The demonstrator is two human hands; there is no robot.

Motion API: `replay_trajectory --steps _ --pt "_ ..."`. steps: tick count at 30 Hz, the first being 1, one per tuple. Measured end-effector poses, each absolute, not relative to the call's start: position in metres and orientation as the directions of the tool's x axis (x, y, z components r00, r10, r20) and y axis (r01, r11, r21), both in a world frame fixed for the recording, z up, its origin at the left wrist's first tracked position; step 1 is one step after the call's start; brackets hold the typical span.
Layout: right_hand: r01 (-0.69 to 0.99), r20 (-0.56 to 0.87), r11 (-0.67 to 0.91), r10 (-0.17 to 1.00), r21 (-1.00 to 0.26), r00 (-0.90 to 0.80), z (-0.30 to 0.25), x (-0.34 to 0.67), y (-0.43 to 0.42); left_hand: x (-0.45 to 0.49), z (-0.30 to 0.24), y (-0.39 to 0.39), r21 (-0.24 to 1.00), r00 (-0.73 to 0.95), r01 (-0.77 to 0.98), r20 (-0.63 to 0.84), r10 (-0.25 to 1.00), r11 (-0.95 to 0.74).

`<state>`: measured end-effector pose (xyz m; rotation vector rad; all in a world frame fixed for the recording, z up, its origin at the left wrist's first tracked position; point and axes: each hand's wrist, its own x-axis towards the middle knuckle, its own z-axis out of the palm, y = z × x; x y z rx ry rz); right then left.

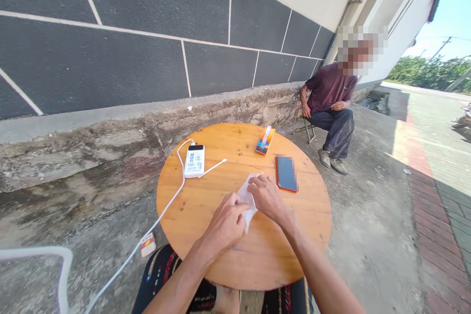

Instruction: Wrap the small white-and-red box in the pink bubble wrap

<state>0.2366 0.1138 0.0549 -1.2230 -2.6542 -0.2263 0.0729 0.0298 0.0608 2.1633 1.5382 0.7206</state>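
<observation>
My left hand [225, 223] and my right hand [267, 197] both rest on a white tissue [246, 194] lying on the round wooden table [228, 265]. The fingers of each hand are curled and pinch the tissue's edges. A phone with a red case [286, 173] lies face up just right of my right hand. A white power bank [194, 160] sits farther left, with white cables running from it.
A small colourful pack [265, 140] lies at the table's far edge. A white cable [147, 235] trails off the table to the lower left. A person [331, 108] sits on a stool beyond the table by the dark wall. A small card [147, 245] lies on the ground.
</observation>
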Motion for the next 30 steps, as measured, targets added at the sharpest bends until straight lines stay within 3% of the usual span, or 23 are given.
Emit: replay_trajectory --steps 9,16,30 --pt "0.802 0.296 0.597 0.769 -0.014 -0.567 0.038 0.236 0.113 0.073 0.063 0.034 0.553 0.285 0.762 0.181 0.941 -0.337" --pt "0.770 0.471 0.563 0.790 -0.301 -0.393 0.031 0.260 0.090 0.073 0.062 0.034 0.563 0.299 0.752 0.174 0.938 -0.344" --pt "0.580 0.540 0.552 0.813 -0.599 -0.218 -0.011 0.240 0.039 0.087 0.055 0.022 0.536 0.207 0.795 0.200 0.958 -0.284"
